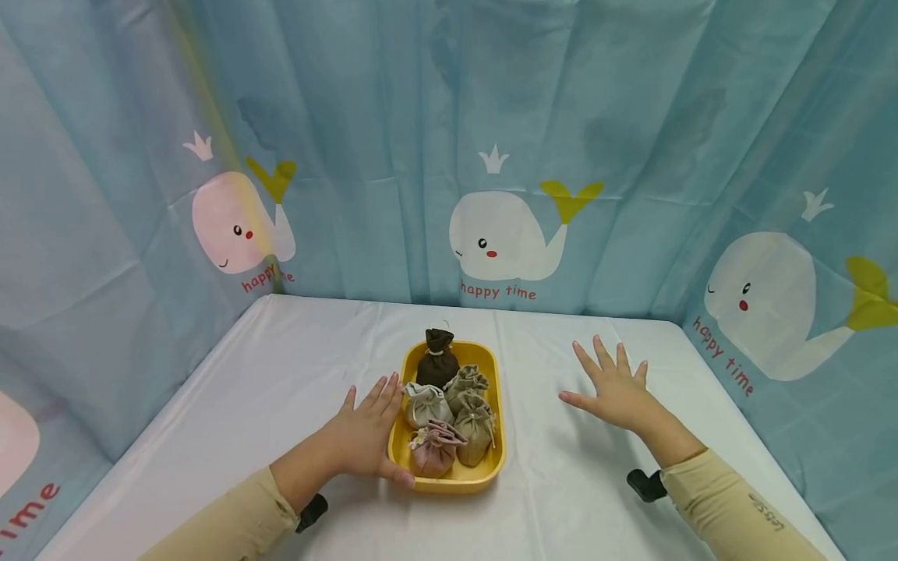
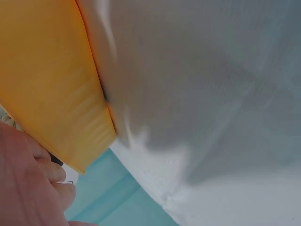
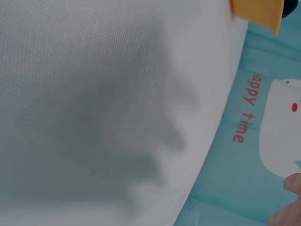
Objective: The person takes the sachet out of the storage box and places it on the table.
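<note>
A yellow plastic tray (image 1: 459, 486) sits at the middle of the table and holds several small drawstring cloth pouches. At its far end stands a dark brown pouch (image 1: 437, 366); a pale grey pouch (image 1: 428, 407), a pink pouch (image 1: 433, 456) and an olive pouch (image 1: 475, 430) lie nearer, with another olive pouch (image 1: 466, 382) behind. My left hand (image 1: 365, 431) is at the tray's left rim, fingers straight; firm contact is unclear. Out to the right of the tray, my right hand (image 1: 616, 396) hovers over the table with fingers spread, holding nothing.
White cloth covers the table (image 1: 554, 506). A light blue curtain (image 1: 393, 156) printed with whales surrounds its back and sides. A dark wrist device (image 1: 312, 513) shows under the left wrist, and another dark device (image 1: 646, 485) under the right.
</note>
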Demonstrator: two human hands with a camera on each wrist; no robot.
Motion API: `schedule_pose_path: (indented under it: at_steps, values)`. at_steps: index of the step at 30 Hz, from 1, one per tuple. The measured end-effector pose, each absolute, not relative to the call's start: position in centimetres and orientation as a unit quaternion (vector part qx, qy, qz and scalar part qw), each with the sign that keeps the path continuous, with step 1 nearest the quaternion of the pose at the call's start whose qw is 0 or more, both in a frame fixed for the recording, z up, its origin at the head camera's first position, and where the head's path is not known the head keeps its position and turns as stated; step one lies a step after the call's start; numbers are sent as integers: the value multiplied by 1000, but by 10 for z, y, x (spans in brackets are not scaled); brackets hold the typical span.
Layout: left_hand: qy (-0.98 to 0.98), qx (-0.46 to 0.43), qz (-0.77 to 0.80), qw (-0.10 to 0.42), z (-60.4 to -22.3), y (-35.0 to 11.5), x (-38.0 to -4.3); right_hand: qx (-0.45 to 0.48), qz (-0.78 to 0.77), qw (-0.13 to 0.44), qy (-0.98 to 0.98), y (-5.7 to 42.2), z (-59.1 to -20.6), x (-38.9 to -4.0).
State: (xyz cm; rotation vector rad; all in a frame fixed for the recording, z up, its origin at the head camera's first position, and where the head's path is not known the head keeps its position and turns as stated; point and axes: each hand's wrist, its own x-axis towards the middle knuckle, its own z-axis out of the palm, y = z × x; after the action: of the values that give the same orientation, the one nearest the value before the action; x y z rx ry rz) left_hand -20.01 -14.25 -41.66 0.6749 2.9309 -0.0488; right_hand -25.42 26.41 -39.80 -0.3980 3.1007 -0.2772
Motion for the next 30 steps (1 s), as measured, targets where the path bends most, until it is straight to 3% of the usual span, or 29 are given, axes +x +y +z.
schedule_pose_path:
  at_steps: [14, 30]
  values:
    - [968, 231, 12, 99, -414, -145, -214, -146, -134, -8, 980, 254, -397, -260]
    - [965, 235, 47, 104, -408, -142, -207, -219, -289, -31, 931, 205, -368, -258]
